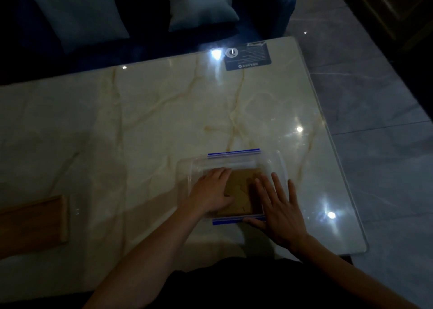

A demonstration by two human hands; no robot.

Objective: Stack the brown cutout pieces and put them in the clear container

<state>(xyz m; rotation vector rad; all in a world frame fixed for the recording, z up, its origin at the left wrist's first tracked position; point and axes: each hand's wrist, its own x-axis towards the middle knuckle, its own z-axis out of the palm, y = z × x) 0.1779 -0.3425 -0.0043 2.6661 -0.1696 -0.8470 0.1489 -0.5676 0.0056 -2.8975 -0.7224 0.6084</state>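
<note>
Both hands lie flat on the brown cutout pieces (241,191) inside the clear container (280,166): left hand (212,195), right hand (280,209).

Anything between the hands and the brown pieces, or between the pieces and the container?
Nothing visible. The brown cutout pieces already lie inside the clear container, which has no lid on. The left hand rests on their left side; the right hand lies spread over the right side and rim.
</note>
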